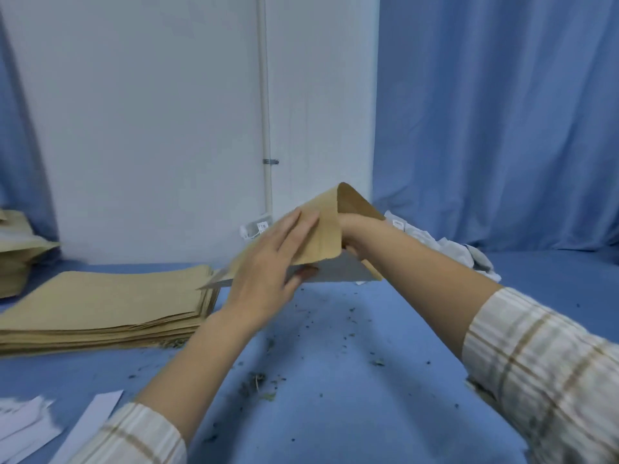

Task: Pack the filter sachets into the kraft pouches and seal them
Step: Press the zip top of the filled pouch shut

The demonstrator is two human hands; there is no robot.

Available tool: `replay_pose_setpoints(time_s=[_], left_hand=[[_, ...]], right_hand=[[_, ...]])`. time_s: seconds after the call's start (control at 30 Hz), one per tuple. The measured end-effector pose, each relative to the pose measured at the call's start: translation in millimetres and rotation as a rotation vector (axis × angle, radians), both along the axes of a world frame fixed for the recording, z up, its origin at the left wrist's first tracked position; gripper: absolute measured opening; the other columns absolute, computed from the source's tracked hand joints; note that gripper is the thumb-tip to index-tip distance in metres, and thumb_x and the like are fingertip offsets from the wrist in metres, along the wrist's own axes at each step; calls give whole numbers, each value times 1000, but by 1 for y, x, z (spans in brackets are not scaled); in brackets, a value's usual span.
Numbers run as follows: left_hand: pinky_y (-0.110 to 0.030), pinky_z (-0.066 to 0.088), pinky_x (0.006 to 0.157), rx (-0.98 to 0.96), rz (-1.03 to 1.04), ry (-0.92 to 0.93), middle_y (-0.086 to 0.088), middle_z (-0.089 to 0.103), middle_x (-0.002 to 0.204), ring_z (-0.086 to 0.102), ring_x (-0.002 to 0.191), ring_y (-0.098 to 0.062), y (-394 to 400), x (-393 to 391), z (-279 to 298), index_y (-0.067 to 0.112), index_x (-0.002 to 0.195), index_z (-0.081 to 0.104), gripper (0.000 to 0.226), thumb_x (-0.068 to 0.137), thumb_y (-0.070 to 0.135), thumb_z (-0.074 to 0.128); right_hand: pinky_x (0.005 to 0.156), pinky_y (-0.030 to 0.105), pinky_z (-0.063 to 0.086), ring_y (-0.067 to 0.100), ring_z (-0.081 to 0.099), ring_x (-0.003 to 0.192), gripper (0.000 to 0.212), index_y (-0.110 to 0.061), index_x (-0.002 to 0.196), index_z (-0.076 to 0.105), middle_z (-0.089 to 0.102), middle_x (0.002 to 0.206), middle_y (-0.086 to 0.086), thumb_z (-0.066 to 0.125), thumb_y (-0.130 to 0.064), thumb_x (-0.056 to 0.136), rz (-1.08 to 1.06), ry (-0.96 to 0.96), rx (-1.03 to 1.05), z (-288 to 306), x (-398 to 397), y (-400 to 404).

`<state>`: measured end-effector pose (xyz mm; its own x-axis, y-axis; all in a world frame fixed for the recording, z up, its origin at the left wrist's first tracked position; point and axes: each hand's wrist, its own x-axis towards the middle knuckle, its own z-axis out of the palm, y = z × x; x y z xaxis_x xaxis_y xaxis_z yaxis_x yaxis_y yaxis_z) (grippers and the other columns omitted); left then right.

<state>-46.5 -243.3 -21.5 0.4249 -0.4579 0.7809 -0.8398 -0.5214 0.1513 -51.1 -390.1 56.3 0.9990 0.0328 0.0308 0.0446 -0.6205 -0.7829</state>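
Kraft pouches: the largest lot is a flat stack (pixel 104 306) lying on the blue table (pixel 335 380) at the left, its near edge showing many layers. A second, smaller heap of kraft pouches (pixel 16 252) sits further back at the far left edge, partly cut off. One kraft pouch (pixel 321 229) is raised above the table at centre, between both hands, its mouth spread and turned toward the right, a grey lining visible along its lower side.

Left hand (pixel 268 259): laid over the outer face of the raised pouch, fingers extended across the paper, thumb underneath, so the wall is pinched between them. Right hand (pixel 351 232): pushed into the pouch mouth up to the wrist; the fingers are concealed inside, and whether they hold anything cannot be determined. Both forearms are bare, with plaid sleeves (pixel 542 373) pushed up.

Filter sachets (pixel 445 246): a white crumpled pile on the table at the right, just behind the right forearm. A further sachet with a tag (pixel 256 226) shows behind the left hand's fingers.

White paper strips (pixel 90 420) lie at the lower left corner. Dark herb crumbs (pixel 258 383) are scattered over the table between the forearms
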Motion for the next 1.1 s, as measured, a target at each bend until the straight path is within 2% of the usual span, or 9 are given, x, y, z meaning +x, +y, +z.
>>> replay_pose_setpoints(time_s=[0.17,0.3,0.4,0.57,0.77,0.83,0.9,0.97,1.1], left_hand=[[6,31,77,-315,-20,243,52,51,101,42,95,32,62,-19,16,61,116,42,50,91,22,60],[2,38,62,-479,-50,373,47,57,78,52,79,27,108,-32,29,51,90,55,21,89,31,61],[1,40,59,-563,-67,393,42,61,74,56,74,23,143,-44,43,43,86,59,15,90,29,60],[-10,51,63,-670,-109,464,25,70,77,65,72,8,197,-62,60,30,88,64,8,89,23,60],[-16,53,61,-865,-110,554,15,73,82,68,74,0,236,-73,73,24,94,65,6,89,24,62],[-24,54,69,-934,-118,613,9,74,88,70,80,-6,247,-75,77,22,97,65,11,88,26,62],[-28,54,74,-937,-134,657,6,74,92,70,84,-9,257,-77,78,21,99,66,15,85,26,63],[-28,55,74,-913,-183,709,3,74,95,70,86,-12,266,-79,80,20,99,67,22,78,27,65],[-28,58,69,-910,-241,759,-5,73,99,70,87,-19,277,-81,84,17,98,71,35,69,37,69]], right_hand=[[88,26,39,14,50,106,33,-14,124,55,54,119,2,42,-29,98,173,-11,-444,36,-31,42],[53,18,30,20,42,72,21,-8,78,55,50,73,2,40,-9,92,214,-229,-896,57,-49,76],[48,22,27,17,40,60,23,-12,68,52,43,60,-4,41,-4,87,204,-416,-1059,70,-60,99],[66,14,36,8,55,87,22,-27,105,68,66,94,-9,52,-19,93,404,-533,-858,96,-69,119],[76,21,35,10,53,83,70,-6,85,67,63,93,0,47,-72,76,415,-654,-327,107,-65,140],[85,12,35,-1,51,99,50,-22,75,70,58,103,-19,56,-70,72,463,-701,-221,105,-61,143],[92,15,38,0,53,103,45,-25,73,69,59,107,-10,67,-68,61,457,-652,-204,103,-54,144],[76,16,45,3,59,77,51,-15,74,69,64,82,5,74,-62,55,435,-602,-134,100,-47,146],[43,9,24,2,34,48,37,-13,62,67,40,47,-13,80,-48,61,429,-617,-98,89,-39,161]])
